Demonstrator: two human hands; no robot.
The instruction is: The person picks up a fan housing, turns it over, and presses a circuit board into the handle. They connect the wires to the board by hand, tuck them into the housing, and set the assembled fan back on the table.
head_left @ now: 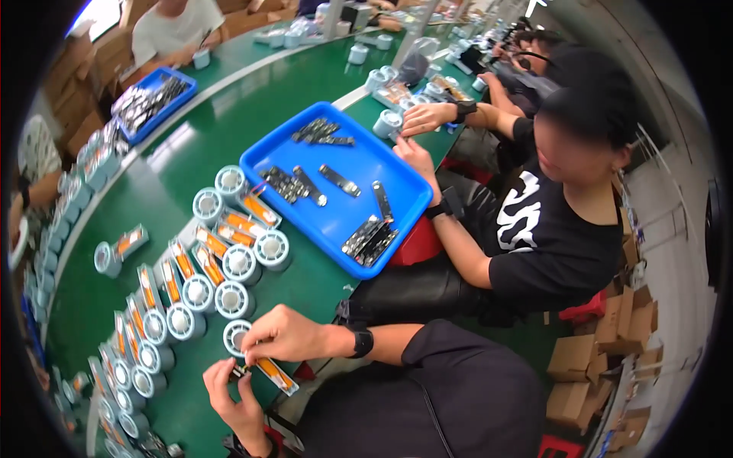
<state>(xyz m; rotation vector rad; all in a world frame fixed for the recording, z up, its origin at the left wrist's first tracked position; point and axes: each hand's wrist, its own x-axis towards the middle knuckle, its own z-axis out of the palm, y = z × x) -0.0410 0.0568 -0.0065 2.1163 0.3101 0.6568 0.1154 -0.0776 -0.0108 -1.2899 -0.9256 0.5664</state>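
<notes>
In front of me lies a handheld-fan-like unit with a light-blue round head (pixel 236 334) and a clear handle shell with an orange strip (pixel 276 374). My right hand (pixel 286 334) reaches over it from the right, its thumb and fingertips pinched together. What they grip is hidden. Close below, my left hand (pixel 231 397) pinches a small dark piece (pixel 240 372) between thumb and fingers; its kind is too small to tell. The two hands' fingertips nearly meet between the round head and the shell.
Rows of similar blue-headed units (pixel 197 293) stand to the left on the green table (pixel 321 72). A blue tray (pixel 336 240) with several strip-shaped circuit boards (pixel 339 180) lies ahead. Beside me on the right, a co-worker (pixel 565 206) handles another unit. Cardboard boxes (pixel 576 359) sit behind at right.
</notes>
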